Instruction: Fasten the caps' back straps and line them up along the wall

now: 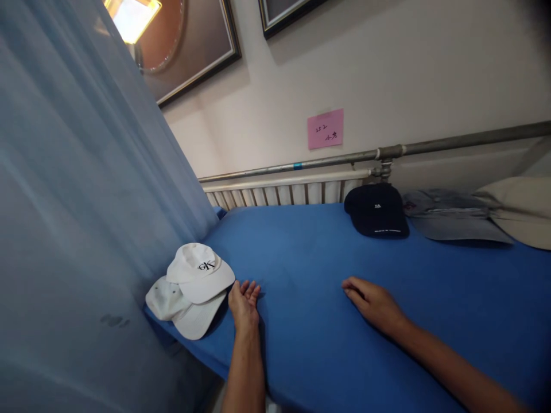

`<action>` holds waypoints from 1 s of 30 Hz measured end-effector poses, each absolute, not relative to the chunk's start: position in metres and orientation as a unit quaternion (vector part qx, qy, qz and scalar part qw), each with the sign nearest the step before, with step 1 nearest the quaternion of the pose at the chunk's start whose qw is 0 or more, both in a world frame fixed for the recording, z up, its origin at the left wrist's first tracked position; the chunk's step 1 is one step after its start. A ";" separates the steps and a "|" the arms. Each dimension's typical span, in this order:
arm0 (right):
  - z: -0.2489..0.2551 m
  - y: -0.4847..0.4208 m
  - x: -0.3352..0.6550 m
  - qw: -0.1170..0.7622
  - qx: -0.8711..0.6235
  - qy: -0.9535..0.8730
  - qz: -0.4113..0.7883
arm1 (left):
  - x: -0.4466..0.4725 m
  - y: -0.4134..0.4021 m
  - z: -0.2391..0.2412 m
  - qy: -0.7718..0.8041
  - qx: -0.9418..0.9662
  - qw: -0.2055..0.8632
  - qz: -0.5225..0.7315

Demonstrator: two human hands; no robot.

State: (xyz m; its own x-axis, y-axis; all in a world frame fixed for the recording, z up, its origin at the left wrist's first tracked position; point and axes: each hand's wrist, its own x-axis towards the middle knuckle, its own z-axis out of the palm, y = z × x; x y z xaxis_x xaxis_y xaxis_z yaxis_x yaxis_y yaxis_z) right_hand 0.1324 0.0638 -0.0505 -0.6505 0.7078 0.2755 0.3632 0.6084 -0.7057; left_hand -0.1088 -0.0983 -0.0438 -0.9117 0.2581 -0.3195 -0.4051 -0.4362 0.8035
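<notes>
My left hand point(244, 301) lies on the blue sheet point(301, 258), fingers stretched out and empty, just right of two stacked white caps point(191, 287). The upper white cap point(198, 269) carries a black logo; its brim nearly touches my fingers. Palm down on the sheet near the middle rests my right hand point(373, 303), its fingers loosely extended and holding nothing. At the far side of the bed lies a navy cap point(376, 211), well beyond both hands.
A grey cap point(451, 221) and a beige cap point(519, 209) lie at the back right. A pale blue curtain point(77, 201) hangs along the left. Behind the bed run a metal rail point(387, 152) and a radiator. A pink note point(325, 128) and framed pictures hang on the wall.
</notes>
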 end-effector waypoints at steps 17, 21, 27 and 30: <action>-0.050 0.063 0.132 0.266 -0.317 -0.854 0.315 | -0.134 -0.088 -0.032 0.454 -0.078 0.163 0.873; -0.048 0.063 0.133 0.287 -0.312 -0.831 0.361 | -0.115 -0.076 -0.030 0.472 -0.015 0.153 0.868; -0.047 0.079 0.146 0.310 -0.370 -0.675 0.558 | -0.078 -0.049 -0.017 0.471 0.146 0.237 0.837; -0.044 0.093 0.159 0.376 -0.359 -0.597 0.611 | -0.068 -0.029 -0.005 0.433 0.194 0.296 0.829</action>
